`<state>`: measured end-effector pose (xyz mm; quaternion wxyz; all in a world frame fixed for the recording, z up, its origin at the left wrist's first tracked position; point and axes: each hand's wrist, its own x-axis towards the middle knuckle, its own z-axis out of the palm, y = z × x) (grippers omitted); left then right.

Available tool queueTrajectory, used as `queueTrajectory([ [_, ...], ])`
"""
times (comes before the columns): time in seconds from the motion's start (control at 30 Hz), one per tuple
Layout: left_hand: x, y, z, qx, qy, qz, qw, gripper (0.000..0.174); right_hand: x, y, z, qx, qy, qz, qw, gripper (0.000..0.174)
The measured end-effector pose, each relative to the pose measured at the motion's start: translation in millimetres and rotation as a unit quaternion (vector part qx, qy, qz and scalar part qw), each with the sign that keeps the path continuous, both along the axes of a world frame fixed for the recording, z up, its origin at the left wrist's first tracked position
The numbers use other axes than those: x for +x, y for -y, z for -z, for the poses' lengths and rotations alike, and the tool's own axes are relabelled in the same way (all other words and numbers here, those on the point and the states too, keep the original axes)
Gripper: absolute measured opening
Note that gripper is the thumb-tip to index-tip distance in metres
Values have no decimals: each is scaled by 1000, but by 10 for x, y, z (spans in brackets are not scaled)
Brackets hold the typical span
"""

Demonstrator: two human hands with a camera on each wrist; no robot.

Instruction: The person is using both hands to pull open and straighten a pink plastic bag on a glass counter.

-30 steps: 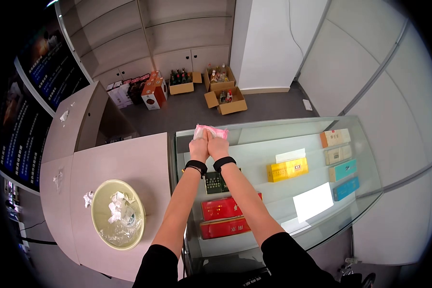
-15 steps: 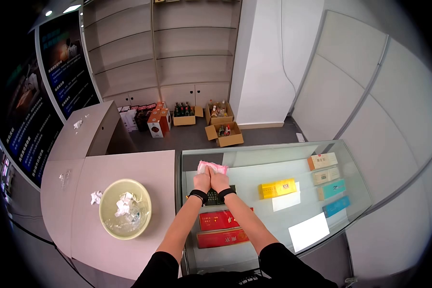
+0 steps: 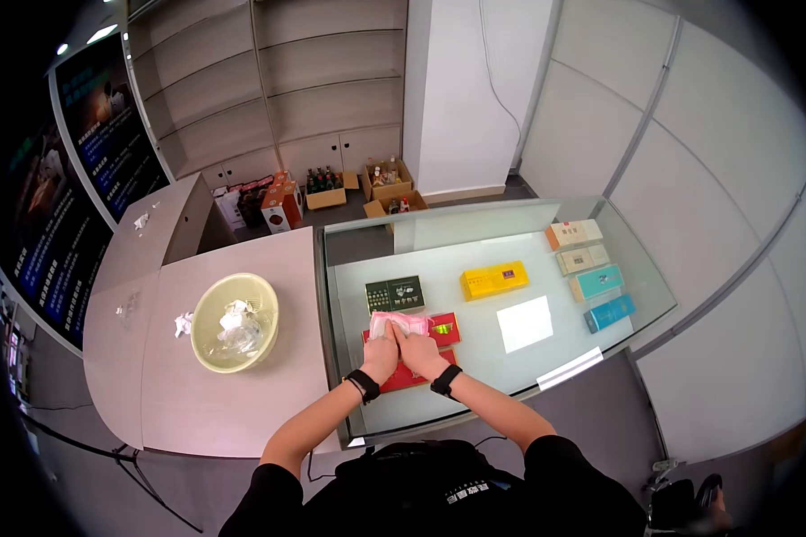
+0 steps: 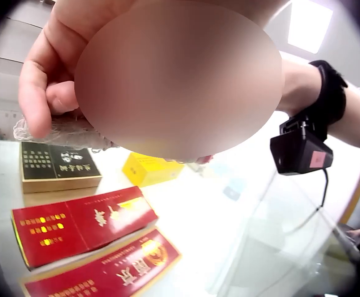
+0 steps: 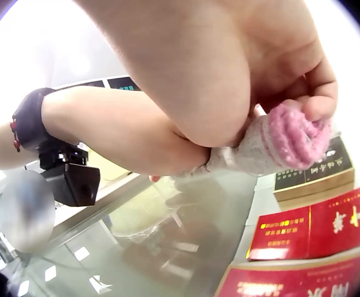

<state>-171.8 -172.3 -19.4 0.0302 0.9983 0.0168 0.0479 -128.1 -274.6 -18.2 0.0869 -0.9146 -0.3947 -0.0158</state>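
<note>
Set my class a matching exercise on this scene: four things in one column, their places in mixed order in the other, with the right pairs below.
Things
1. Pink and white cloth
2. Yellow box
3. Round basket
4. Carton of dark bottles

Places
A. On the pale counter
B. On the floor
C. Gripped by the left hand and right hand
D. Inside the glass case

Right pairs
1-C, 2-D, 3-A, 4-B

Pink and white on cloth (image 3: 410, 323); gold-marked red on two boxes (image 4: 93, 224) near left edge of counter (image 3: 484, 362).
</note>
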Motion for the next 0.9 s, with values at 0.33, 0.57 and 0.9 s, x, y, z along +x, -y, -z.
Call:
queueTrajectory([
  [0.33, -972, 628, -56, 20, 21, 54, 998, 59, -940, 754, -79, 26, -29, 2, 999, 49],
  [0.57, -1218, 917, 30, -30, 52, 36, 998, 58, -1219, 1033, -181, 48, -82, 13, 995, 45],
  [0.9, -1188, 998, -89, -1, 33, 39, 999, 55, -1111, 1131, -251, 8, -116, -6, 993, 47],
])
